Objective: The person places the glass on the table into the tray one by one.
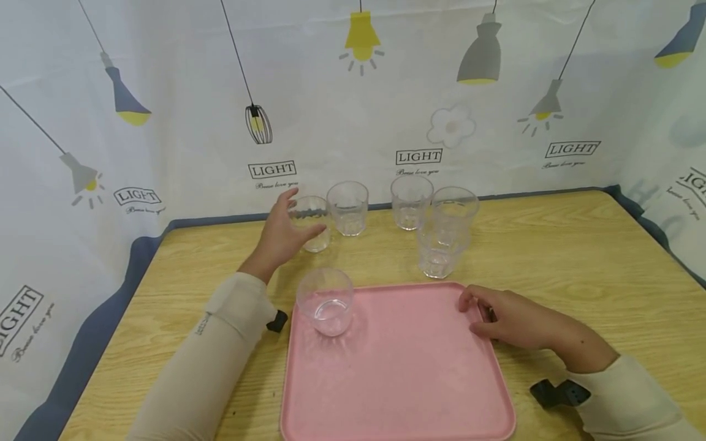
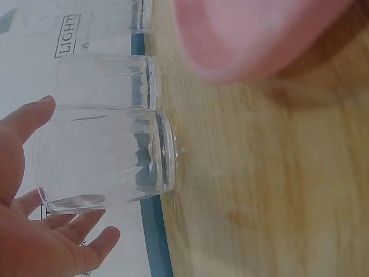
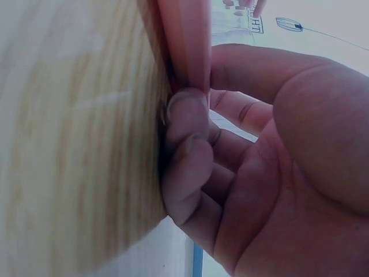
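My left hand (image 1: 280, 237) reaches around a clear tumbler (image 1: 317, 240) at the back left of the table. In the left wrist view, the thumb is above this tumbler (image 2: 104, 156) and the spread fingers are below, not curled round it. The right hand (image 1: 518, 320) holds the right edge of a pink tray (image 1: 402, 367) near its far corner. Seen from the right wrist, the fingers curl under the tray rim (image 3: 190, 43) with the thumb on top. Another clear tumbler (image 1: 325, 306) stands upright in the tray's far left corner.
More clear tumblers stand behind the tray: one (image 1: 349, 211) beside the left hand, one (image 1: 410, 205) at the back, and others (image 1: 438, 260) overlapping at the right. A cloth printed with lamps (image 1: 331, 104) hangs behind the wooden table (image 1: 579, 257).
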The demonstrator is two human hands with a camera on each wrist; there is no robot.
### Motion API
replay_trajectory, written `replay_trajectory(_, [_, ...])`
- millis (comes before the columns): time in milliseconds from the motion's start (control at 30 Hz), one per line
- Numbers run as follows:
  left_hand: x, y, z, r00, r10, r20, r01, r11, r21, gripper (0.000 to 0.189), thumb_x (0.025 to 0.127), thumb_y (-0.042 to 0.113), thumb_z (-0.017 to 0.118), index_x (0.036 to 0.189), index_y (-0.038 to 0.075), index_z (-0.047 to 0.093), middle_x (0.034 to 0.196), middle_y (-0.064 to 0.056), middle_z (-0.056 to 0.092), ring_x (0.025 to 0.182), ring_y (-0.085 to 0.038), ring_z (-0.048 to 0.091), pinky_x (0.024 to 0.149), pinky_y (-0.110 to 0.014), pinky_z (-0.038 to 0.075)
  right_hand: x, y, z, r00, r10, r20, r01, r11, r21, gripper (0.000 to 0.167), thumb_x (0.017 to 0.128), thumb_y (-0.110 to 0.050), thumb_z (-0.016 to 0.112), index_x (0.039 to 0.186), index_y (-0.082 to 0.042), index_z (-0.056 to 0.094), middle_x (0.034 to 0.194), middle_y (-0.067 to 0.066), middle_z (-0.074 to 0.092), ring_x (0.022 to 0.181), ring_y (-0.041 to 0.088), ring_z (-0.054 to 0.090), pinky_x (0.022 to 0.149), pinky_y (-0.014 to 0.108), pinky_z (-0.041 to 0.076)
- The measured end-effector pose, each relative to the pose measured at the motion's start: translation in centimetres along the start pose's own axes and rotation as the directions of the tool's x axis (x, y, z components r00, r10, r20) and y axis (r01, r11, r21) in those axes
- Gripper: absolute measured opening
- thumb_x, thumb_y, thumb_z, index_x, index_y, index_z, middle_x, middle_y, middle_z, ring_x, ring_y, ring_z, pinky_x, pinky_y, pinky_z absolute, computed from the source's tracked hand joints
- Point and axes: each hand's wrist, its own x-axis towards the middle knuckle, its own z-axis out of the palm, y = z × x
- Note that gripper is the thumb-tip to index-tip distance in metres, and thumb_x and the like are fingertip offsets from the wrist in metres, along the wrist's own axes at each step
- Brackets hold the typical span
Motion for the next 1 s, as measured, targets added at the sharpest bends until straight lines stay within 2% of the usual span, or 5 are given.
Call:
replay_trajectory(200, [0.0, -0.4, -0.3, 0.999, -0.030, -0.010, 0.030, 0.999, -0.013, 0.101, 0.083, 0.043, 0.081, 0.159, 0.023, 0.018, 0.160, -0.014, 0.033, 0.145, -0.033, 0.038, 0.111, -0.055, 0.043, 0.1, -0.1, 0.0, 1.000, -0.023, 0.002, 0.023, 1.000, -0.006, 0.026, 0.095, -0.015, 0.068, 0.117, -0.013, 0.054, 0.076, -0.002, 0.047, 0.065, 0.005, 0.043, 0.055, 0.023, 0.039])
replay_trajectory(333, [0.1, -0.9, -0.5, 0.999, -0.022, -0.024, 0.022, 1.000, -0.023, 0.102, 0.081, 0.051, 0.080, 0.159, 0.023, 0.019, 0.159, -0.014, 0.035, 0.143, -0.033, 0.040, 0.108, -0.056, 0.045, 0.1, 0.0, -0.1, 1.000, -0.009, 0.001, 0.009, 1.000, -0.008, 0.025, 0.095, -0.014, 0.068, 0.117, -0.013, 0.055, 0.076, -0.002, 0.048, 0.065, 0.006, 0.044, 0.055, 0.023, 0.040])
replay_trajectory(467, [-0.1, -0.9, -0.8, 0.999, -0.012, -0.037, 0.012, 1.000, -0.017, 0.103, 0.081, 0.052, 0.080, 0.159, 0.023, 0.020, 0.158, -0.014, 0.036, 0.141, -0.033, 0.042, 0.106, -0.056, 0.047, -0.1, 0.1, -0.1, 1.000, 0.009, 0.004, -0.009, 1.000, -0.008, 0.025, 0.095, -0.014, 0.068, 0.117, -0.013, 0.055, 0.077, -0.001, 0.048, 0.065, 0.007, 0.045, 0.055, 0.023, 0.040])
replay_trajectory(700, [-1.2, -0.7, -1.5, 0.998, 0.007, -0.056, -0.008, 1.000, -0.019, 0.102, 0.081, 0.049, 0.081, 0.159, 0.022, 0.021, 0.158, -0.013, 0.036, 0.142, -0.033, 0.042, 0.107, -0.056, 0.046, -0.1, 0.1, -0.1, 1.000, 0.014, 0.001, -0.014, 1.000, -0.018, 0.026, 0.095, -0.015, 0.068, 0.117, -0.014, 0.055, 0.077, -0.001, 0.048, 0.065, 0.007, 0.044, 0.055, 0.023, 0.040])
replay_trajectory(1000, [-3.1, -1.0, -3.0, 0.999, -0.021, -0.049, 0.020, 1.000, -0.009, 0.103, 0.081, 0.053, 0.079, 0.160, 0.026, 0.018, 0.163, -0.009, 0.030, 0.146, -0.031, 0.038, 0.105, -0.054, 0.048, 0.0, -0.1, 0.1, 1.000, 0.014, 0.005, -0.014, 1.000, -0.001, 0.026, 0.095, -0.015, 0.068, 0.118, -0.013, 0.055, 0.077, 0.000, 0.047, 0.066, 0.008, 0.044, 0.055, 0.023, 0.039])
